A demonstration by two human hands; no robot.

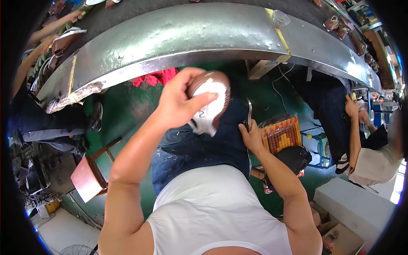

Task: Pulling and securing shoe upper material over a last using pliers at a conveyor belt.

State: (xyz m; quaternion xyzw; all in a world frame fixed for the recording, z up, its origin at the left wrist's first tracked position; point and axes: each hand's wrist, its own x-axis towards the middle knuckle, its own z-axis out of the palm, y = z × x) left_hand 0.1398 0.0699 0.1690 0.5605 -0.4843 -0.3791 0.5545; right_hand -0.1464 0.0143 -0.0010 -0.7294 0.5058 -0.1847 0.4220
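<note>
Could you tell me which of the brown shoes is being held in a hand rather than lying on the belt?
The brown shoe gripped by the left hand above the lap; the others lie on the conveyor.

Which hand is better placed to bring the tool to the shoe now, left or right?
Right, probably. The right hand grips the dark metal tool just beside the shoe, while the left hand is fully occupied holding that shoe up.

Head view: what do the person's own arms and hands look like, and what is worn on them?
Both arms are bare from shoulder to fingers. The left hand and right hand wear no gloves, and no watch or rings show. A white sleeveless top leaves the shoulders uncovered.
</note>
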